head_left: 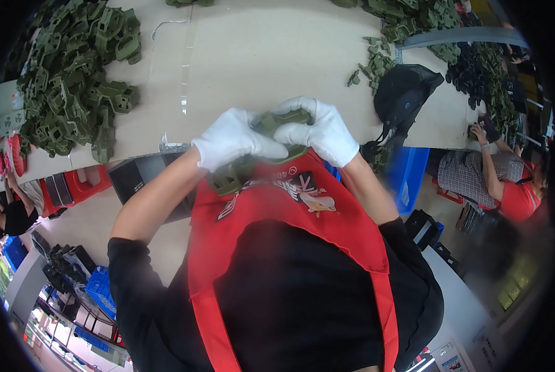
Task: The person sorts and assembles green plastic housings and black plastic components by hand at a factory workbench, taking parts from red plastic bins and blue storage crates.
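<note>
Cardboard-covered desk [252, 62]; at its near edge, gloved left hand [231, 139] and right hand [324, 131], fingers clasped on green plastic part [252, 164].

factory assy line, prob. | piles of green plastic parts [73, 74] | cardboard-covered bench [252, 56] | aproned workers

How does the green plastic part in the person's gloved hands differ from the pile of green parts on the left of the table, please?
The held green part is a single piece, gripped off the table by the left hand and right hand; the pile of green parts is many pieces, lying loose and untouched on the table. The held part is largely hidden by gloves; the pile lies in plain view. Both share the same olive green colour.
</note>
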